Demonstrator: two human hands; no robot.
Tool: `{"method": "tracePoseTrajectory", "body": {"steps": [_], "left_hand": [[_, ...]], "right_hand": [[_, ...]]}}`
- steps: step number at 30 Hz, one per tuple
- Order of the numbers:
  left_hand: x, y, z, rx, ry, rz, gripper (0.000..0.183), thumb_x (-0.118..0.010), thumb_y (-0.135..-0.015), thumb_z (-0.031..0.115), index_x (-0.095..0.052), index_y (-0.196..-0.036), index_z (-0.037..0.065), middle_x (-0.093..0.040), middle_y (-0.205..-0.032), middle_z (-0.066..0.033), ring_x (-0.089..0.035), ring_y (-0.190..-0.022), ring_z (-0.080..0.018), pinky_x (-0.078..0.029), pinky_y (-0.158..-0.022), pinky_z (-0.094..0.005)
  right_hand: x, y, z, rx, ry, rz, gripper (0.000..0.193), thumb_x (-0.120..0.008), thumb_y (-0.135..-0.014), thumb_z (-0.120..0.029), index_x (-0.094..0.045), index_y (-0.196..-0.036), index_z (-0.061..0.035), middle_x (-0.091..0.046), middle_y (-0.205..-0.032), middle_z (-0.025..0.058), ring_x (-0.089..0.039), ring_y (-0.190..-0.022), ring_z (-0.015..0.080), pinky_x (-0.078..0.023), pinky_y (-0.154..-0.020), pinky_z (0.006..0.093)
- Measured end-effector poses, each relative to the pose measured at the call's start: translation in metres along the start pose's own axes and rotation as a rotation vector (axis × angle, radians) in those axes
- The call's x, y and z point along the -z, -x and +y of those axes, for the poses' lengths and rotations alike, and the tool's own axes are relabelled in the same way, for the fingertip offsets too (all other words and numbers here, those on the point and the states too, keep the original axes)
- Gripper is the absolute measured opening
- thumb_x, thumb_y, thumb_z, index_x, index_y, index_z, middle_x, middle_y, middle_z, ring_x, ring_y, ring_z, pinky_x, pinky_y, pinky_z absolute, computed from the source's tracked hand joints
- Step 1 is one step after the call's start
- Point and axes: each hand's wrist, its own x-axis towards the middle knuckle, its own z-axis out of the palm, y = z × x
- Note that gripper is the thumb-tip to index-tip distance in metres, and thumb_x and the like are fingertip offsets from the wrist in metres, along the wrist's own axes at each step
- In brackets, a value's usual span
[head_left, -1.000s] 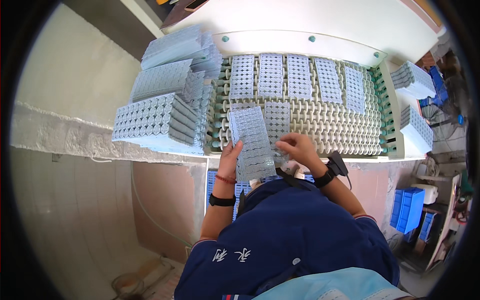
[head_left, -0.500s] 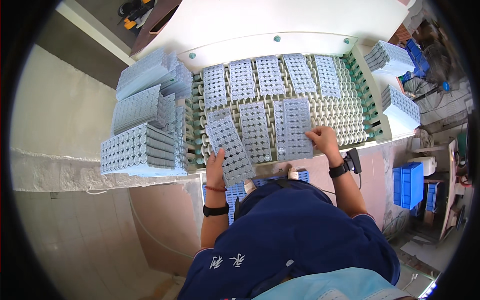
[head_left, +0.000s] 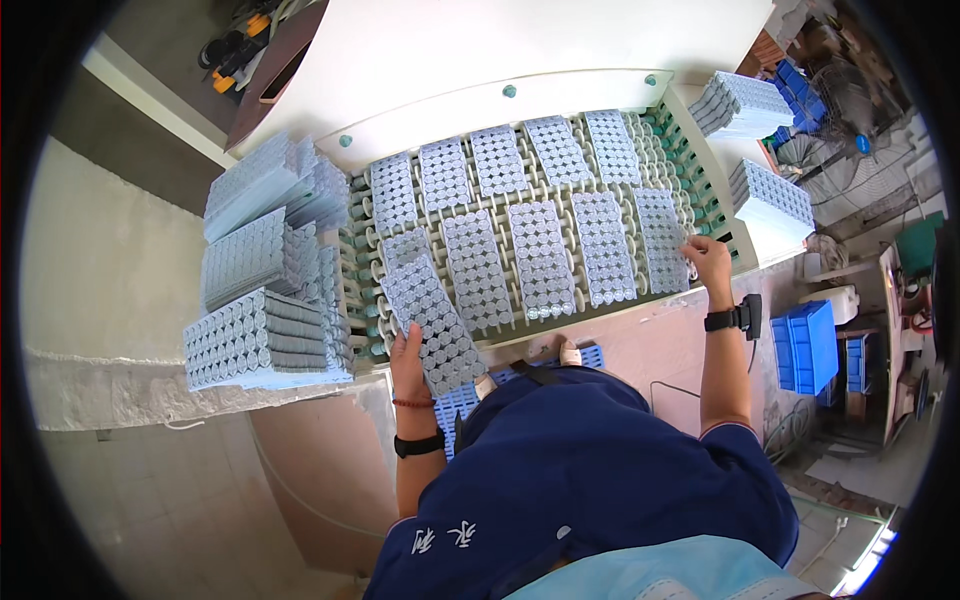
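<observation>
Thin grey panels made of rows of joined round discs lie in two rows on a roller conveyor. My left hand grips a tilted disc panel by its lower left edge. It juts over the conveyor's near edge, and its far end covers part of another panel. At the right end of the near row, my right hand pinches the right edge of a disc panel lying on the rollers. Whether my left hand holds one panel or several cannot be made out.
Tall stacks of panels stand left of the conveyor. Two smaller stacks, a far one and a nearer one, sit on its right ledge. A white cover rises behind. Blue crates stand at the right.
My right hand has moved right with a panel, from over another panel to the near row's right end. My left hand stays on its panel. The view has shifted and turned slightly.
</observation>
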Motion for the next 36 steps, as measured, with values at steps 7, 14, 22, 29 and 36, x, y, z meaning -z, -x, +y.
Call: {"method": "tracePoseTrajectory", "body": {"steps": [7, 14, 22, 29, 36], "left_hand": [[-0.009, -0.001, 0.003, 0.007, -0.002, -0.007, 0.027, -0.046, -0.094, 0.019, -0.053, -0.112, 0.0, -0.063, -0.101, -0.0098, -0.063, -0.085, -0.0206, -0.052, -0.075, -0.0318], [-0.017, 0.005, 0.011, -0.025, -0.006, -0.05, 0.038, -0.041, -0.095, 0.028, -0.048, -0.118, -0.002, -0.059, -0.109, -0.0146, -0.061, -0.094, -0.0249, -0.051, -0.081, -0.0364], [-0.009, 0.007, 0.007, 0.02, 0.128, -0.072, 0.037, -0.037, -0.093, 0.019, -0.047, -0.12, -0.005, -0.057, -0.114, -0.0164, -0.057, -0.102, -0.0275, -0.046, -0.089, -0.0387], [-0.024, 0.003, 0.006, 0.025, 0.046, -0.181, 0.035, -0.039, -0.094, 0.012, -0.042, -0.125, -0.004, -0.055, -0.115, -0.0132, -0.055, -0.104, -0.022, -0.044, -0.091, -0.0329], [-0.016, 0.01, -0.001, 0.012, 0.047, -0.178, 0.033, -0.041, -0.094, 0.013, -0.043, -0.123, -0.004, -0.056, -0.115, -0.0135, -0.056, -0.102, -0.0221, -0.045, -0.089, -0.0329]], "right_hand": [[-0.048, 0.023, -0.037, 0.259, 0.262, 0.265, 0.042, -0.074, -0.066, -0.026, -0.064, -0.102, -0.0076, -0.059, -0.106, 0.0116, -0.054, -0.098, 0.0315, -0.043, -0.083, 0.042], [-0.058, 0.036, -0.054, 0.308, 0.358, 0.271, 0.036, -0.073, -0.068, -0.022, -0.064, -0.099, -0.0056, -0.06, -0.105, 0.0135, -0.055, -0.097, 0.0319, -0.043, -0.085, 0.0414], [-0.078, 0.077, -0.148, 0.357, -0.298, -0.18, 0.028, -0.071, -0.074, -0.022, -0.066, -0.093, -0.0018, -0.065, -0.085, 0.0141, -0.062, -0.073, 0.0253, -0.049, -0.068, 0.0321], [-0.123, 0.12, -0.211, 0.178, -0.785, -0.834, 0.024, -0.069, -0.08, -0.018, -0.064, -0.091, 0.0021, -0.063, -0.07, 0.0034, -0.059, -0.064, 0.0071, -0.047, -0.057, 0.022], [-0.141, 0.137, -0.228, 0.052, -0.859, -1.019, 0.018, -0.067, -0.081, -0.013, -0.061, -0.086, 0.0033, -0.06, -0.063, 0.0028, -0.056, -0.053, 0.0063, -0.046, -0.046, 0.0197]]}}
